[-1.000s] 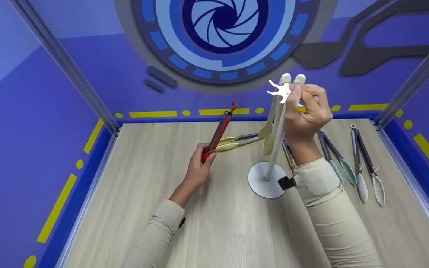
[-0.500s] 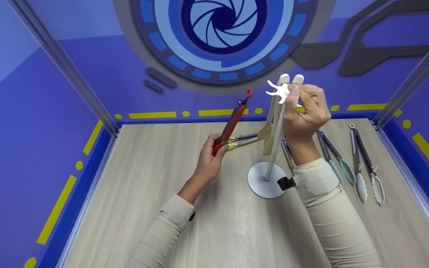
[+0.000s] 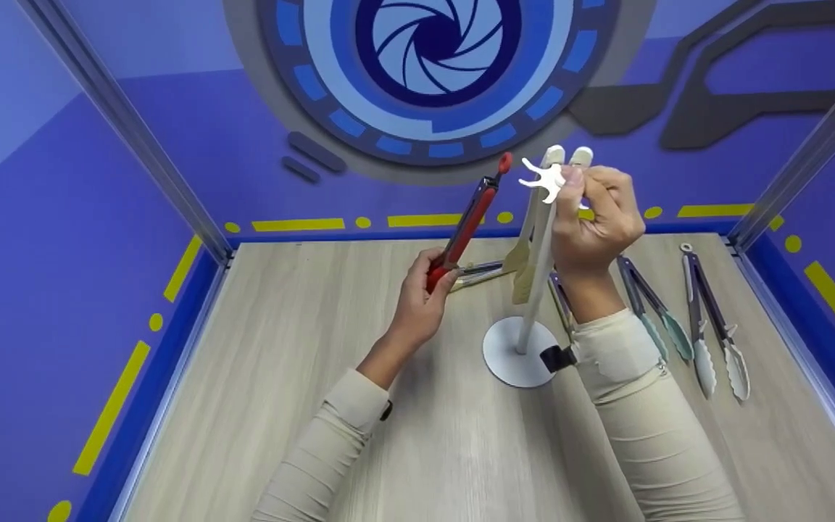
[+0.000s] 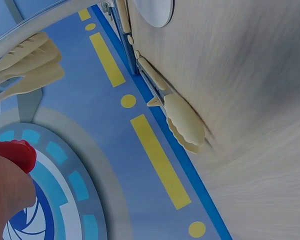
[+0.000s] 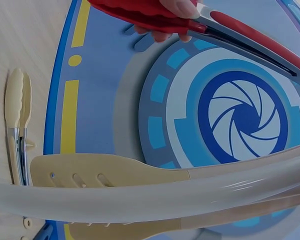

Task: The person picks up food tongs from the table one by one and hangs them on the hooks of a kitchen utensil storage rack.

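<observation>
My left hand grips a pair of red tongs by their red head end, with the handle and its red hanging loop pointing up. In the left wrist view, part of the red tongs' head shows beside the hand. My right hand pinches the white pronged top of a utensil stand. The stand's pole rises from a round white base. Beige utensils hang from it, among them a slotted turner. The red tongs are left of the stand top, apart from it.
Cream-headed tongs lie near the back wall, partly hidden in the head view. Teal-tipped tongs and grey-white tongs lie on the right. Another dark-handled pair is partly behind my right arm. Blue walls enclose the wooden tabletop.
My left hand has moved right and upward with the red tongs, closer to the stand's top. My right hand has stayed on the stand, which has not visibly moved.
</observation>
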### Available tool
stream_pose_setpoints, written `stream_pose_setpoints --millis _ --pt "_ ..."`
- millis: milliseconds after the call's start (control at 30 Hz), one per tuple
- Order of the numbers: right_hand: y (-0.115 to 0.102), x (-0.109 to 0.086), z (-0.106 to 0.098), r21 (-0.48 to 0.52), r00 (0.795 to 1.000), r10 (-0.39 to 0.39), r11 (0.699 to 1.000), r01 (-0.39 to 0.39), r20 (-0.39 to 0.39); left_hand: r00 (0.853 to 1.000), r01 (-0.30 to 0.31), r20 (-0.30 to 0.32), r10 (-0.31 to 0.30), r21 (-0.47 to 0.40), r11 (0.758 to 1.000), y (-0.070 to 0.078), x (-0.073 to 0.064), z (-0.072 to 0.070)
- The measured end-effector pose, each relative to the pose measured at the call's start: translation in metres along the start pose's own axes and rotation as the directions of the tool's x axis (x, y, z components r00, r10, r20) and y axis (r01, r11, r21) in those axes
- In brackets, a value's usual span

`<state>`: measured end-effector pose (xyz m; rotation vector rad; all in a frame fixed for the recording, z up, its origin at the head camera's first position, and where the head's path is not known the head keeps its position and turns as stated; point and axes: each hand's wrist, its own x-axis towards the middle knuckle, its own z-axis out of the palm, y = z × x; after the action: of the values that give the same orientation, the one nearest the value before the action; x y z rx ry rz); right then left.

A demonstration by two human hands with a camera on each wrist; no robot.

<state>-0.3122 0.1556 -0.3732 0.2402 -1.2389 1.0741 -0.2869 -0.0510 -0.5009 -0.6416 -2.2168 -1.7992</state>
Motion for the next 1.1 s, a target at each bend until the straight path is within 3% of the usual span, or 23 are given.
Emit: stream_pose_setpoints --millis 633,1100 --pt "0.0019 -0.0018 -0.0001 -0.007 1.0 0.008 1.0 -0.008 -0.004 0.999 -0.043 0.017 0.042 0.051 0.998 0.0039 0.0061 0.0045" --pt "0.0045 -0.003 0.0001 -0.014 1.0 0.011 1.0 -0.011 -0.006 0.999 -0.023 0.022 0.023 0.028 0.999 0.0002 0.0046 0.0085"
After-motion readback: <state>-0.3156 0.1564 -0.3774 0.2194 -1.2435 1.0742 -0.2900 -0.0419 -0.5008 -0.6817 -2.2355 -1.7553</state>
